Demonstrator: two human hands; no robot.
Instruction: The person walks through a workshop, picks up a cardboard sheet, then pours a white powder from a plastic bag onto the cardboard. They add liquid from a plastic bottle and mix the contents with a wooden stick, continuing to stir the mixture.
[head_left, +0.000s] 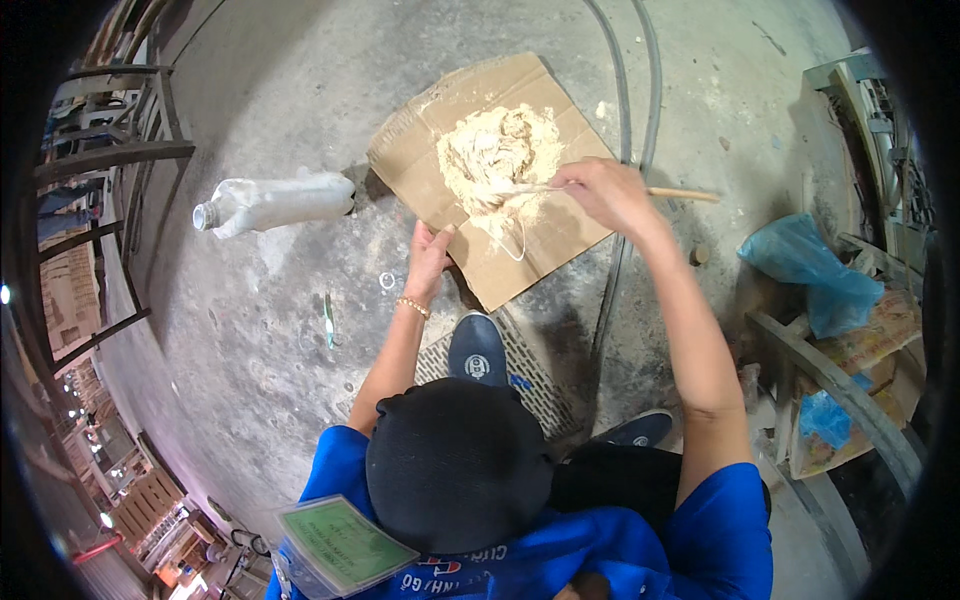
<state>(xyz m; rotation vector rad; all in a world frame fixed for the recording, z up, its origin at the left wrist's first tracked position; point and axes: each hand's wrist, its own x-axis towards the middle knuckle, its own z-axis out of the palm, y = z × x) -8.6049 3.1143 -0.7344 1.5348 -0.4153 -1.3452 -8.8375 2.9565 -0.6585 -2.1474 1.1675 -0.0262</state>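
A square of brown cardboard (pixel 545 250) lies tilted on the floor in front of me. At its middle sits a heap of pale yellow powder (pixel 455 165), with a wet, creamy paste (pixel 500 150) worked into it. My right hand (pixel 608 195) is closed around a thin wooden stick (pixel 685 194), whose pale, coated end reaches into the near side of the heap. At the near left edge of the cardboard, my left hand (pixel 430 262) pinches the board, thumb on top. A thin pale loop (pixel 518 248) of paste or string trails below the heap; I cannot tell which.
A whitish plastic bottle (pixel 285 200) lies on its side at left. A toothbrush-like item (pixel 329 320) is on the floor. Dark hoses (pixel 655 90) run behind the cardboard. At right are a blue plastic bag (pixel 810 260) and a wooden frame (pixel 835 370); metal racks (pixel 120 150) stand left.
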